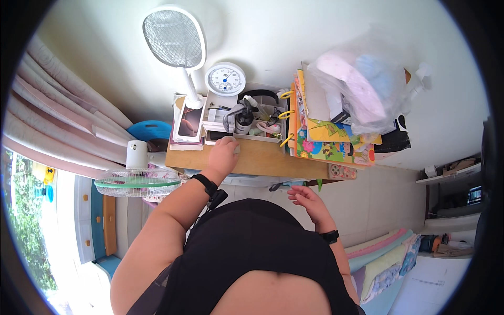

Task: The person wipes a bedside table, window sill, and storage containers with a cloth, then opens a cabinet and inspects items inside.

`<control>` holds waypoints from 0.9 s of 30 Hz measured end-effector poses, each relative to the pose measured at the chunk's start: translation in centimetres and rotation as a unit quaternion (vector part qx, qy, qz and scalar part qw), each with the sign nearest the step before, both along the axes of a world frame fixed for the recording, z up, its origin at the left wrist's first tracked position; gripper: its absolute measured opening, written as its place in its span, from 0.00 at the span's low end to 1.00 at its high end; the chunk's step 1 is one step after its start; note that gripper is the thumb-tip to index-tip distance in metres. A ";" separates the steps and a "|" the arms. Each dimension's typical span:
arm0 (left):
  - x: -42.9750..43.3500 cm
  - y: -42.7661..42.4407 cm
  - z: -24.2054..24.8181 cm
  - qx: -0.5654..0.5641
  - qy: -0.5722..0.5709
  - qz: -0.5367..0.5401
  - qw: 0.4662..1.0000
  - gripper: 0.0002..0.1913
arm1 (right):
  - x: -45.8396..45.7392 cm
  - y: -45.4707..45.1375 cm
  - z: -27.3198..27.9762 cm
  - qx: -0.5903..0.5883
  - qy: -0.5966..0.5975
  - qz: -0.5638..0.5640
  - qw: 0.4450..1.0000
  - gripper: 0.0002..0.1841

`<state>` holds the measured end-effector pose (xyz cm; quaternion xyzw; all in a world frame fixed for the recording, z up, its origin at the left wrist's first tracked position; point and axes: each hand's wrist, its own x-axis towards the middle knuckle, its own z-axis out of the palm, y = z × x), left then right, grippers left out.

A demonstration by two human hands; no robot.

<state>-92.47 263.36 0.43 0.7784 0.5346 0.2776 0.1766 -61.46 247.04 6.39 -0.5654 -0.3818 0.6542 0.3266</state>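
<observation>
My left hand [224, 153] rests at the front of a wooden desktop [260, 157], fingers curled around a small pale object [236, 149] that is mostly covered. Just behind it stands a divided white organizer [267, 138] holding a dark pump bottle [245, 116], black glasses [274, 117] and a black headband [260, 94]. A phone box [190, 124] lies to the left, with an electric mosquito swatter [192, 90] upright on it. My right hand [309, 202] hangs in the air in front of the desk, fingers apart and holding nothing.
A round thermometer-hygrometer [225, 79] leans at the wall. Ring-bound children's books [327, 145] pile up at the right under a plastic bag [366, 82] of soft items. A fan [138, 183] stands left by the curtain [63, 118]. Folded bedding [382, 267] lies at lower right.
</observation>
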 end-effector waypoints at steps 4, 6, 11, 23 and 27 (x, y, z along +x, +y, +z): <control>0.6 0.5 0.2 0.022 0.033 -0.007 0.999 0.17 | 0.1 -0.1 0.2 0.007 0.000 -0.002 1.000 0.20; -0.6 0.7 0.2 0.022 0.053 0.016 0.998 0.17 | 0.2 -0.1 0.2 0.012 0.000 -0.008 1.000 0.20; -5.2 0.8 -0.1 0.029 0.086 0.051 0.995 0.17 | 0.3 -0.2 -0.1 0.009 0.002 -0.007 1.000 0.21; -7.1 0.7 -0.5 0.031 0.078 0.111 0.990 0.15 | 0.1 0.3 -0.3 0.008 -0.007 0.001 1.000 0.21; -4.1 0.6 -0.9 0.034 0.059 0.054 0.996 0.16 | -0.1 0.4 -0.3 0.006 -0.029 -0.012 0.999 0.20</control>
